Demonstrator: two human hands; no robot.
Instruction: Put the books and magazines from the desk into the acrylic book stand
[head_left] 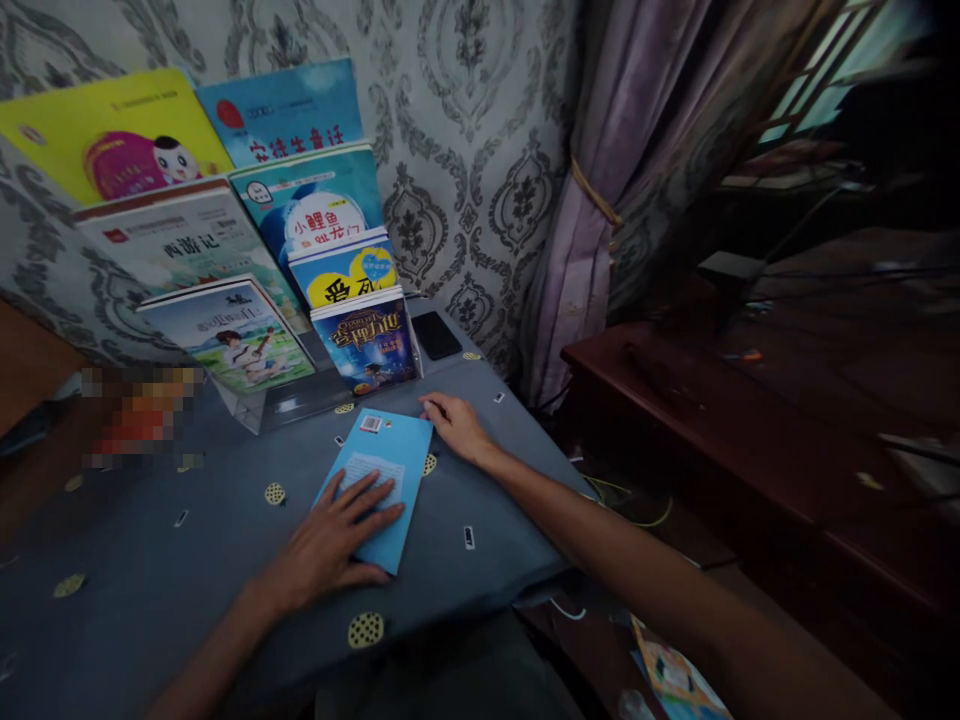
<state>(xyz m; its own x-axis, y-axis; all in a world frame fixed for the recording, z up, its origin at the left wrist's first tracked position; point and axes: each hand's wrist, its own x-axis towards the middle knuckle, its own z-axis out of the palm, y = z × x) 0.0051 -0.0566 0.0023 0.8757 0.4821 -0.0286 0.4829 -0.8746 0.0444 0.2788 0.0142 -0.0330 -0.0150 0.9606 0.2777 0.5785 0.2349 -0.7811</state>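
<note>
Fingers (386,518) of the left hand (326,550) lie spread wide and flat over the lower part of a light-blue book (409,450), thumb out near its bottom edge. That open palm-down pose probably steadies the slick cover against the cloth-covered desk (187,560). Beside the book's top right corner, the right hand (459,428) rests with its fingers narrow and partly curled; whether they touch the corner or pinch anything, I cannot tell. The light-blue book lies flat on the desk, barcode side up, between the person and a clear stand (292,400).

On that stand, books lean back in rising tiers, likely so that every cover can be seen above the one in front. Seven covers show, in two columns. Three are on the left: a yellow book (56,130), a pale grey book (131,230) and a white-and-green book (255,355). Four are on the right: a blue book (300,100), a teal book (259,195), a yellow-and-blue book (337,285) and a dark-blue book (367,350). Layered edges suggest several copies behind some covers, but those cannot be counted.

One dark phone (437,336) lies just beside the stand's right end. One curtain (592,200) hangs beyond the desk, gathered by one cord (594,192).
</note>
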